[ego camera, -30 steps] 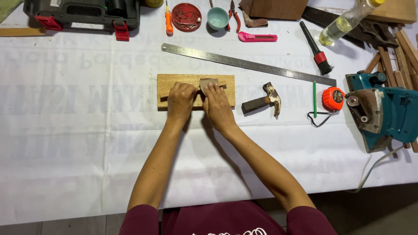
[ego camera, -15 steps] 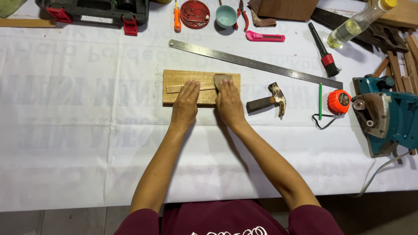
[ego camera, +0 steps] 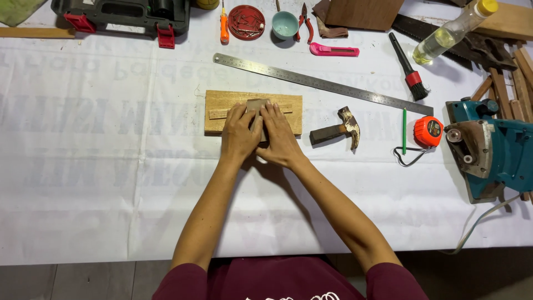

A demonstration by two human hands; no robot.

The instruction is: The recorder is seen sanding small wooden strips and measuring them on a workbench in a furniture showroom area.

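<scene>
A light wooden board (ego camera: 222, 123) lies on the white-covered table (ego camera: 111, 166), and a thin wooden strip (ego camera: 217, 113) rests lengthwise on top of it. A small grey-brown sandpaper pad (ego camera: 257, 104) sits on the strip near the board's middle. My right hand (ego camera: 280, 138) covers the pad with its fingers flat on it. My left hand (ego camera: 239, 133) presses the strip just left of the pad, its fingertips touching the pad's edge. The two thumbs meet at the board's near edge.
Right of the board lie a hammer (ego camera: 336, 131), a green pencil (ego camera: 404, 130), an orange tape measure (ego camera: 428, 131) and a teal electric planer (ego camera: 491, 147). A steel ruler (ego camera: 322, 83) runs diagonally behind. Brush (ego camera: 408, 66), pink knife (ego camera: 333, 51), bottle (ego camera: 452, 30), bowl (ego camera: 285, 25) and tool case (ego camera: 122, 11) line the far edge.
The pad slid right along the strip with my right hand, then back left to the board's middle. My hands spread apart and have closed together again.
</scene>
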